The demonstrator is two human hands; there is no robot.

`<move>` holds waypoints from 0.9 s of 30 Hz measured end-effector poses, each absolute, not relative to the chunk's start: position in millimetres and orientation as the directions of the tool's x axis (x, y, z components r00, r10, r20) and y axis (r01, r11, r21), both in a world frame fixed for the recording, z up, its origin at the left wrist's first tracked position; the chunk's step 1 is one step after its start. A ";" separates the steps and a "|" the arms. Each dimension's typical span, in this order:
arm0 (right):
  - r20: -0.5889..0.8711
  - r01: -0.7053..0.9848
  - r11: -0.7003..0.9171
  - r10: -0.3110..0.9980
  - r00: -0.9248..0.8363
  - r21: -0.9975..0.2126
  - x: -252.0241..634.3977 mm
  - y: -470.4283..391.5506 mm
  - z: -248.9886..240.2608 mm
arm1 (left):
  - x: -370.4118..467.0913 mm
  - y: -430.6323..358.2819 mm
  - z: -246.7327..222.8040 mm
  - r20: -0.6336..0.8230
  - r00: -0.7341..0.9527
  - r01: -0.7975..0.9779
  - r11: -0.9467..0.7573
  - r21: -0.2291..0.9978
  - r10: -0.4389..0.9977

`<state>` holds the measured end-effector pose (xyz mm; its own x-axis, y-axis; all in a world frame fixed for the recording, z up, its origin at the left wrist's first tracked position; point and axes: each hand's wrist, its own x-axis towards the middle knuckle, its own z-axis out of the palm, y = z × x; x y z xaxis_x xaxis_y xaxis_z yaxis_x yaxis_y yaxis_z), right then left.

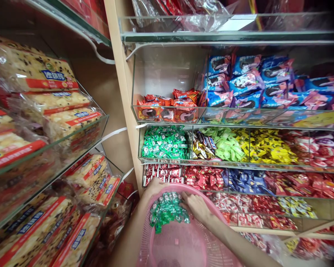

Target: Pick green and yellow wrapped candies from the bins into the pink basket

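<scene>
A pink plastic basket [178,244] is tilted in front of the shelves at the bottom centre. Green-wrapped candies [169,209] lie inside it, bunched near its far side. My left hand [155,186] grips the basket's far left rim. Inside the basket, my right hand [193,203] is at the right edge of the green candies, its fingers bent against them; whether it holds any is hidden. Beyond the basket, a glass compartment [164,142] holds many more green candies of the same look. Red-and-white packets [163,173] sit in the compartment right behind the rim.
Glass shelves at the right hold yellow candies [269,146], light green candies [226,142], purple-blue packets [246,181] and blue cookie packs [246,81]. Wrapped pastry packs [50,72] fill shelves at the left. A wooden post [122,89] stands between the shelf units.
</scene>
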<state>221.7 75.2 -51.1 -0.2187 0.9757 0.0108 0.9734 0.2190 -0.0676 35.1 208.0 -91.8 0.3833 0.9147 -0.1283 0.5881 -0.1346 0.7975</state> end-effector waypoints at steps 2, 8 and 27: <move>0.032 0.968 0.243 0.970 -0.241 -0.057 215.5 72.6 -45.1 | 35.1 208.1 -92.2 -0.136 0.393 0.580 -0.130 0.804 0.909; 0.182 0.881 0.473 0.869 -0.460 -0.029 162.5 73.9 -40.9 | 36.3 207.5 -90.5 -0.124 0.383 0.563 -0.124 0.817 0.915; 0.172 0.833 0.545 0.816 -0.552 0.094 97.9 98.9 -96.1 | 36.8 206.3 -87.9 -0.130 0.372 0.555 -0.107 0.825 0.919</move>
<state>97.9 98.9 -96.1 -0.5523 0.8157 0.1719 0.8335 0.5446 0.0935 36.8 206.3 -87.9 0.3719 0.9191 -0.1303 0.5546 -0.1074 0.8251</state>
